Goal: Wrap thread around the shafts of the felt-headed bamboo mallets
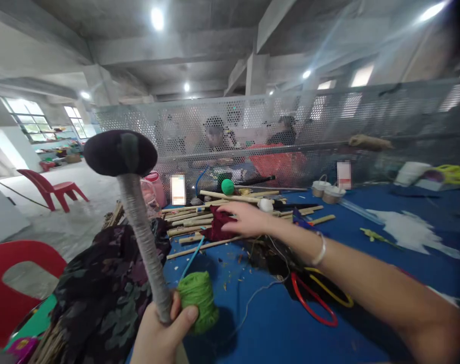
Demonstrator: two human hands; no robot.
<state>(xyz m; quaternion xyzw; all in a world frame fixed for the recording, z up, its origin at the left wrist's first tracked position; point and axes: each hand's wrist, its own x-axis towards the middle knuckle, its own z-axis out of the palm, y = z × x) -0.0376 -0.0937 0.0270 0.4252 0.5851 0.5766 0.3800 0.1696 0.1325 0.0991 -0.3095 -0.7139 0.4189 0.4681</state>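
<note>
My left hand [165, 323] is closed around the lower part of a stick mallet [142, 232]. Its handle is wound in grey-white thread, and a rounded black padded head tops it. Right by my left thumb sits a bundle of green yarn [199, 301]; whether the thumb presses on it, I cannot tell. A thin blue strip runs up from that bundle. Farther out, my right hand [248, 218] reaches over a dark red bundle [220, 223] lying on wooden sticks [192, 221]. Its fingers are stretched out and slightly blurred at the bundle's edge.
Scissors with red and yellow handles [315, 303] lie on the blue table [267, 323]. Dark floral cloth [104, 288] covers the left side. A green ball [227, 187], small white tubs [333, 193] and white scraps [415, 232] lie about. Beyond the perforated metal screen [184, 121] sit other people.
</note>
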